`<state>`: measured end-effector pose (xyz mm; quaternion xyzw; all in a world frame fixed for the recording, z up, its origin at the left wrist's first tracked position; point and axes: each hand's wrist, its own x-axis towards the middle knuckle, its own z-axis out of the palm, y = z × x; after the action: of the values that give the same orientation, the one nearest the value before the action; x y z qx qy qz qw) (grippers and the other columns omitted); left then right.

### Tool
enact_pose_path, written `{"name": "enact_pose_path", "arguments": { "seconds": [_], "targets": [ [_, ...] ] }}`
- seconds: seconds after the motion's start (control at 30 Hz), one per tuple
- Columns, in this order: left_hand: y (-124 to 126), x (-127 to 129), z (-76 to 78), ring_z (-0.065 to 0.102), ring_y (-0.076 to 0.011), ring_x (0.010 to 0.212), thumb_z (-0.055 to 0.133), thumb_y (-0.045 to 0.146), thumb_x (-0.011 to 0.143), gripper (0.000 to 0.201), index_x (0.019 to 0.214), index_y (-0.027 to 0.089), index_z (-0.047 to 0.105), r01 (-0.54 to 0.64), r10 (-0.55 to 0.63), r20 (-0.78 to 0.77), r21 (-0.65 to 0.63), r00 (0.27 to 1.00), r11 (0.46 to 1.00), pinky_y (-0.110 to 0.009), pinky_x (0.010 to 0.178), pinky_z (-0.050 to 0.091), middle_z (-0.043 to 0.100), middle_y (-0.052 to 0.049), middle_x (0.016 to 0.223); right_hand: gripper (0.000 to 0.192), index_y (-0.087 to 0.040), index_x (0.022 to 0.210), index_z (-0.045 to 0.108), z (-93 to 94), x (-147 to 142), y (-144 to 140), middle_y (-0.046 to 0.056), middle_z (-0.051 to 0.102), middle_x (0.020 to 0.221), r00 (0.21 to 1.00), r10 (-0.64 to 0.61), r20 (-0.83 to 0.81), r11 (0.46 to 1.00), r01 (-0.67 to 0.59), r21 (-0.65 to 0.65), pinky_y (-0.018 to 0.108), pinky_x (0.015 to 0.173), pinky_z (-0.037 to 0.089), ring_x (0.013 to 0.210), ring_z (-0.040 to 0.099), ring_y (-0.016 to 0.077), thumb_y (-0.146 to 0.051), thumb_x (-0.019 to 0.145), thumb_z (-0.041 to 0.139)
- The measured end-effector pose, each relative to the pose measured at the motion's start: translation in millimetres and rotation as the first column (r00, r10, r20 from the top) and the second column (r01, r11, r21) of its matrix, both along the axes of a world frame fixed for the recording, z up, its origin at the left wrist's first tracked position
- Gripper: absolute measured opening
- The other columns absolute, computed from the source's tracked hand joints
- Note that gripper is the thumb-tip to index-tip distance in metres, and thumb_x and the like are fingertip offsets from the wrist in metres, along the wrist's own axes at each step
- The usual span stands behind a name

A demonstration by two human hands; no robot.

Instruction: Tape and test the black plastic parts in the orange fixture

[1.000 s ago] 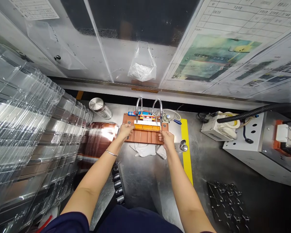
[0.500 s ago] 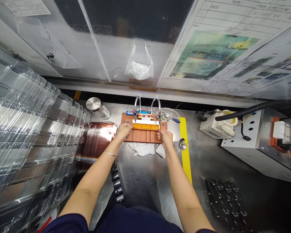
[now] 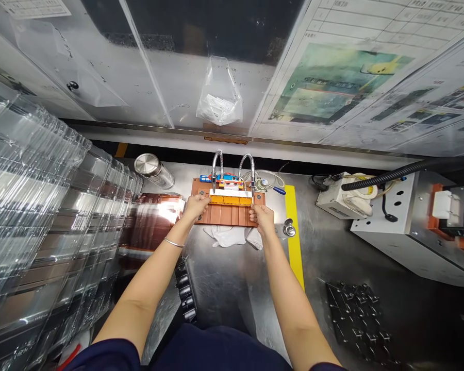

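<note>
Left hand (image 3: 194, 207) and right hand (image 3: 262, 217) pinched on opposite ends of a yellow strip (image 3: 231, 200) — fingers closed against it, thumbs toward the near edge. Strip seated across the far part of a brown fixture plate (image 3: 226, 215) on the steel bench (image 3: 224, 288), beneath two bent metal goosenecks (image 3: 232, 167). Behind, a clear bag (image 3: 219, 100) of small white parts taped to the panel — stacked clear trays (image 3: 34, 216) at left, a lidded steel can (image 3: 153, 170) beside them, contents unseen.
</note>
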<state>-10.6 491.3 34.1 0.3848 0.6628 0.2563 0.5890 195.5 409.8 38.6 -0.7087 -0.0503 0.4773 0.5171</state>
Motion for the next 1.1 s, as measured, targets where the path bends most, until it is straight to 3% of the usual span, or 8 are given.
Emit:
{"name": "enact_pose_path", "arguments": {
  "seconds": [0.37, 0.5, 0.6, 0.67, 0.73, 0.8, 0.93, 1.1],
  "targets": [
    [-0.7, 0.3, 9.0, 0.040, -0.0044, 0.032, 0.065, 0.019, 0.071, 0.020, 0.058, 0.016, 0.050, 0.019, -0.019, 0.011, -0.030, 1.000, 0.999, -0.016, 0.033, 0.026, 0.049, 0.005, 0.042, 0.020, -0.014, 0.058, 0.054, -1.5, 9.4, 1.4, 0.001, 0.058, 0.044, 0.997, 0.031, -0.064, 0.998, -0.034, -0.049, 0.017, 0.030, 0.040, 0.033, 0.046, 0.0074, -0.016, 0.066, 0.073],
    [4.1, -6.4, 10.8, 0.049, -0.0051, 0.037, 0.069, 0.016, 0.072, 0.017, 0.064, 0.013, 0.054, 0.042, -0.024, 0.130, -0.139, 0.991, 0.989, -0.015, 0.038, 0.037, 0.058, 0.001, 0.050, 0.029, -0.014, 0.060, 0.055, -2.8, 10.6, -7.2, 0.003, 0.061, 0.050, 0.996, 0.056, -0.067, 0.997, -0.060, -0.055, 0.018, 0.034, 0.044, 0.037, 0.051, 0.0090, -0.025, 0.059, 0.082],
    [0.0, -14.1, 11.9, 0.054, -0.0049, 0.042, 0.072, 0.018, 0.072, 0.016, 0.067, 0.010, 0.058, 0.034, 0.005, 0.233, -0.163, 0.973, 0.986, -0.015, 0.042, 0.043, 0.063, -0.002, 0.056, 0.031, -0.016, 0.066, 0.057, -8.8, -24.1, -35.6, -0.001, 0.063, 0.056, 1.000, -0.006, 0.021, 0.993, 0.004, 0.121, 0.017, 0.039, 0.046, 0.041, 0.053, 0.0070, -0.032, 0.056, 0.081],
    [-8.1, -18.3, 12.8, 0.051, -0.0036, 0.040, 0.073, 0.019, 0.072, 0.018, 0.067, 0.010, 0.059, 0.007, 0.030, 0.261, -0.140, 0.965, 0.990, -0.014, 0.041, 0.042, 0.062, -0.001, 0.056, 0.033, -0.017, 0.069, 0.059, -17.2, -59.7, -62.3, -0.003, 0.063, 0.059, 0.997, 0.063, 0.047, 0.971, -0.072, 0.227, 0.017, 0.041, 0.045, 0.042, 0.052, 0.0062, -0.040, 0.056, 0.079],
    [-18.4, -20.9, 14.3, 0.047, -0.0029, 0.037, 0.073, 0.020, 0.071, 0.018, 0.067, 0.010, 0.059, -0.016, 0.045, 0.264, -0.111, 0.963, 0.994, -0.015, 0.038, 0.039, 0.061, 0.000, 0.055, 0.034, -0.017, 0.066, 0.059, -25.7, -90.0, -85.2, -0.002, 0.063, 0.057, 0.984, 0.173, 0.042, 0.958, -0.178, 0.224, 0.017, 0.041, 0.044, 0.043, 0.053, 0.0072, -0.046, 0.057, 0.074],
    [-27.8, -22.0, 16.7, 0.044, -0.0029, 0.036, 0.073, 0.020, 0.070, 0.017, 0.067, 0.011, 0.059, -0.024, 0.042, 0.248, -0.075, 0.968, 0.997, -0.015, 0.036, 0.035, 0.059, 0.001, 0.053, 0.034, -0.017, 0.065, 0.060, -29.2, -102.2, -96.0, -0.001, 0.063, 0.057, 0.988, 0.152, 0.023, 0.968, -0.153, 0.200, 0.017, 0.043, 0.045, 0.045, 0.054, 0.0076, -0.047, 0.057, 0.072],
    [-38.3, -21.9, 23.0, 0.040, -0.0034, 0.035, 0.069, 0.020, 0.071, 0.013, 0.067, 0.012, 0.059, -0.024, 0.016, 0.173, 0.043, 0.985, 0.999, -0.016, 0.035, 0.027, 0.053, 0.005, 0.047, 0.031, -0.017, 0.067, 0.059, -16.2, -67.7, -78.6, -0.001, 0.063, 0.056, 0.999, -0.012, -0.050, 0.985, 0.020, 0.171, 0.017, 0.043, 0.045, 0.044, 0.053, 0.0069, -0.039, 0.052, 0.075],
    [-40.8, -14.7, 19.3, 0.040, -0.0046, 0.037, 0.067, 0.020, 0.069, 0.015, 0.061, 0.014, 0.056, 0.031, -0.047, 0.113, 0.140, 0.993, 0.990, -0.018, 0.039, 0.029, 0.051, 0.005, 0.045, 0.027, -0.014, 0.061, 0.059, 4.4, -12.0, -50.0, 0.001, 0.063, 0.054, 0.999, 0.029, 0.029, 0.987, -0.034, 0.160, 0.016, 0.042, 0.043, 0.043, 0.053, 0.0066, -0.031, 0.050, 0.078]
  ]
}}
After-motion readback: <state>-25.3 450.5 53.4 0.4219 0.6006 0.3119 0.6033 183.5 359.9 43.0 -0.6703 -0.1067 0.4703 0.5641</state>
